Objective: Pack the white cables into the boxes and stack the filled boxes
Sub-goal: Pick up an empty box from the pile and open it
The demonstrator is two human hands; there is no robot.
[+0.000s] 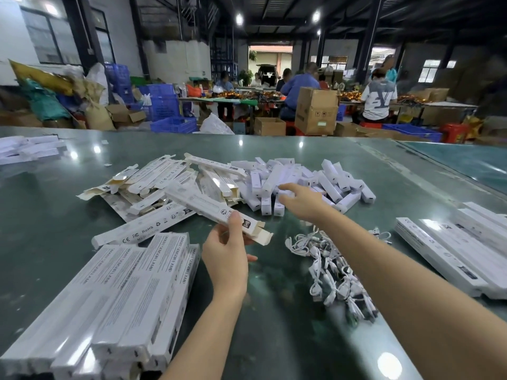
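The left hand [227, 242] holds an open lamp box [211, 208] ready, while the right hand [300, 200], fingers loose, reaches for the small white lamps [301, 182].

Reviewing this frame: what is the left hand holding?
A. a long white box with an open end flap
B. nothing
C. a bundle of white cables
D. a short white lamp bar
A: the left hand grips a long white box near its open end flap, while the cables lie untouched on the table.
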